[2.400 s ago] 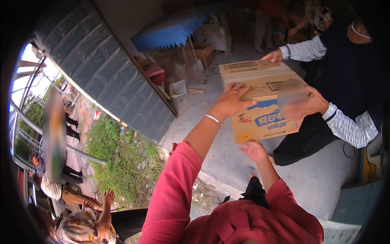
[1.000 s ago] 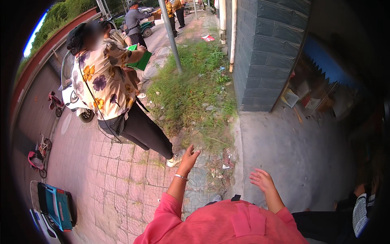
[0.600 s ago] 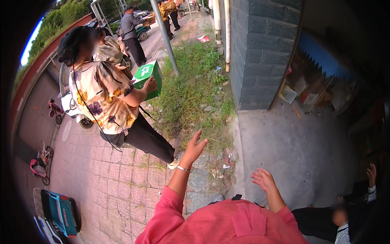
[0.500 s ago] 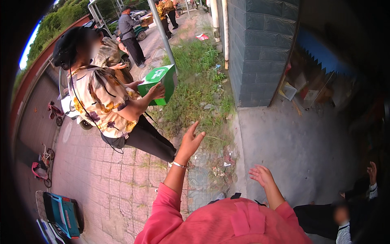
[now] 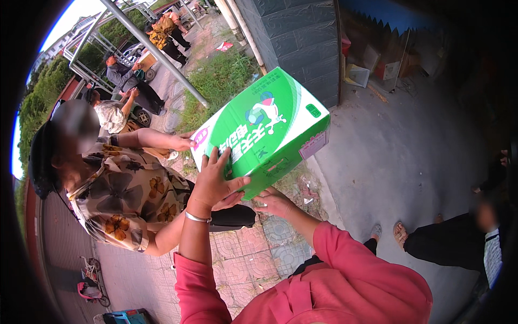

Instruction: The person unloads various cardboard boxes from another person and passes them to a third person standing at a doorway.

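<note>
A green and white cardboard box (image 5: 264, 121) with printed pictures is held tilted in front of me, between me and a person (image 5: 124, 189) in a floral shirt. My left hand (image 5: 213, 178), with a bracelet at its wrist, lies on the box's near left end, its fingers spread over the top face and its thumb along the side. My right hand (image 5: 275, 204) is at the lower edge, its fingertips partly hidden under the box. The other person's hands also hold the box, one at the far left corner and one beneath my left hand.
Another person (image 5: 448, 240) in dark clothes stands at the right on the concrete floor (image 5: 372, 178). A tiled pillar (image 5: 302, 48) rises ahead, beside a slanting metal pole (image 5: 156, 51). Farther off, a person (image 5: 129, 81) carries a brown carton. A small bike (image 5: 93, 281) stands lower left.
The box has come from the other person toward me and now lies between us. Both my hands have moved from empty air onto it. My view has turned, and the other person stands closer.
</note>
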`<state>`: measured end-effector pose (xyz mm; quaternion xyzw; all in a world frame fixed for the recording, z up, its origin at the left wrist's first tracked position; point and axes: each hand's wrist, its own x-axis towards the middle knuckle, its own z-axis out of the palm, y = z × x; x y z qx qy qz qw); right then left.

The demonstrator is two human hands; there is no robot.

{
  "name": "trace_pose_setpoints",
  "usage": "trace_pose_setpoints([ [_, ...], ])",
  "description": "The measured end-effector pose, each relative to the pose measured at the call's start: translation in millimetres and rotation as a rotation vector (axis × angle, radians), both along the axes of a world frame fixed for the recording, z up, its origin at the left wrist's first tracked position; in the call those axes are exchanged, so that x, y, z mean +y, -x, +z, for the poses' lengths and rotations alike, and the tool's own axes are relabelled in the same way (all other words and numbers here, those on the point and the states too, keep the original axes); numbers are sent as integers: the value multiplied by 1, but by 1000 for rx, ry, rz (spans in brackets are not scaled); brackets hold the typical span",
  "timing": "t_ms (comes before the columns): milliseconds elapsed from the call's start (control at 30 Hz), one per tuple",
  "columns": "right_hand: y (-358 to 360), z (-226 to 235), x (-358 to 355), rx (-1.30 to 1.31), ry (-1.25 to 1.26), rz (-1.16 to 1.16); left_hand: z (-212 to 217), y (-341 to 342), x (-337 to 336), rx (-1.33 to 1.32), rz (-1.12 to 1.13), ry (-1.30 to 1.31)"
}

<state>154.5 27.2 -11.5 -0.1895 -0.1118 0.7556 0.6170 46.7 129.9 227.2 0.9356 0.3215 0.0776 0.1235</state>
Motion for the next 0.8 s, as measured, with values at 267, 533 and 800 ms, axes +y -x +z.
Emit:
trace_pose_setpoints([
  [267, -102, 56, -88, 166, -164, -501, 62, -134, -105, 9, -329, -256],
  [533, -264, 100, -307, -195, 84, -1147, 72, -347, -286, -184, -840, -249],
  [800, -325, 112, -399, -260, -6, -1446, 89, -428, -360, -452, -1102, 14],
])
